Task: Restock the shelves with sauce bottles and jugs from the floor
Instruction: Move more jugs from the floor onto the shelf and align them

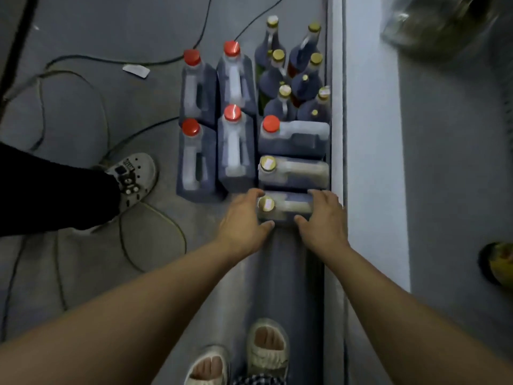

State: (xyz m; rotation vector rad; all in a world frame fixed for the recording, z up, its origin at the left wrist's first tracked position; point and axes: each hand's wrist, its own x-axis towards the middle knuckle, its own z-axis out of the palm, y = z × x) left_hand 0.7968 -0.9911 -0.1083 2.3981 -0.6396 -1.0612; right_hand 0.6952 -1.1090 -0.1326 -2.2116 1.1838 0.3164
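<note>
Where cables (83,62) cross the grey floor (138,112), both hands' fingers (256,193) clasp a gold-capped jug (288,207).

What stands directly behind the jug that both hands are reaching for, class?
Beyond the nearest gold-capped jug, held between the left hand and right hand, stands a second gold-capped jug, then a red-capped jug. Their lower parts are hidden.

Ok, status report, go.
Both hands, left hand and right hand, gripping nearest gold-capped jug on floor. Second gold-capped jug packed tight behind. Shelf edge alongside.
</note>
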